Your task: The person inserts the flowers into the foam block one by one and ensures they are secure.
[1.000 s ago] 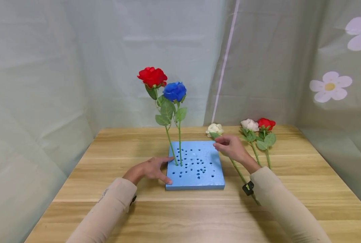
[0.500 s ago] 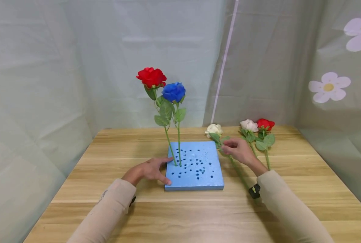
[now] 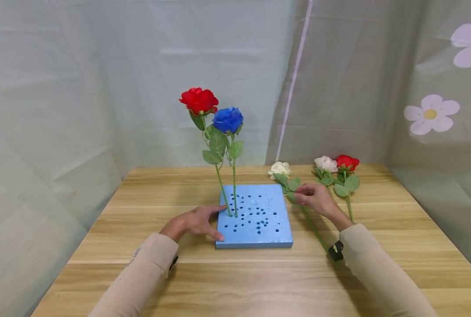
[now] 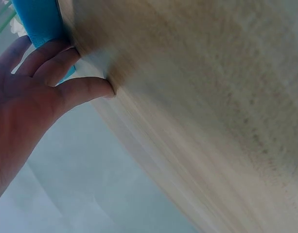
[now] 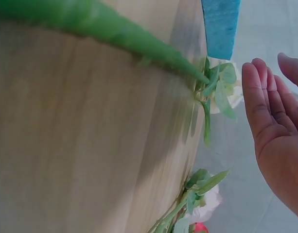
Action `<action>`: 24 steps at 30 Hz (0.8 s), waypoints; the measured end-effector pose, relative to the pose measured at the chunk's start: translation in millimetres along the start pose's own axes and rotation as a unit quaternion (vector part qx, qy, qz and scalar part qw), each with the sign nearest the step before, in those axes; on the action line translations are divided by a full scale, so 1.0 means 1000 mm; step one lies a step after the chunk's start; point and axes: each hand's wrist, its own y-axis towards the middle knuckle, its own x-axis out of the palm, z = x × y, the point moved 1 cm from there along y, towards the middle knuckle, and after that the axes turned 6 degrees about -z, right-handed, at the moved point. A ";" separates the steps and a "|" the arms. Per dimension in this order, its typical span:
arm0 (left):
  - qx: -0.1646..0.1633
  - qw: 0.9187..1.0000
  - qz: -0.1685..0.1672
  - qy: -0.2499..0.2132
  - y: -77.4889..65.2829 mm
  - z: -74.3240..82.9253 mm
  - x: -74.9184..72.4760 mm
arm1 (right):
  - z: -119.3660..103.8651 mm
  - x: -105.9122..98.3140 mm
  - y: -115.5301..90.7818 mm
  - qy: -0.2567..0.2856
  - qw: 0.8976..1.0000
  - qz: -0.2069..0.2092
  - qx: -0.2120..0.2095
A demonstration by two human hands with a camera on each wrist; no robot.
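Note:
A blue foam block [image 3: 255, 220] with many holes lies on the table. Along its left edge rests my left hand [image 3: 196, 220], fingers spread and thumb against the front left corner. A red rose [image 3: 199, 101] and a blue rose [image 3: 228, 120] stand upright, stems in holes at the block's left part. Right of the block lies a cream-white rose [image 3: 280, 169], its green stem [image 5: 134, 39] slanting toward me. My right hand [image 3: 316, 200] hovers by this rose's leaves; in the right wrist view its fingers are fairly straight, thumb apart, with nothing between them.
Farther right on the wooden table [image 3: 235, 281], a pale pink rose [image 3: 325, 164] and another red rose [image 3: 347, 162] lie with their stems toward me. Cloth curtains [image 3: 180, 53] hang behind and at both sides.
My right hand has moved a little to the right and toward me, from over the cream-white rose's upper stem to beside its leaves. My left hand has stayed at the block.

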 end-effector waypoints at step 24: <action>0.005 1.000 -0.003 0.005 0.000 0.001 0.000 | 0.010 -0.005 -0.004 -0.028 0.997 -0.042 0.065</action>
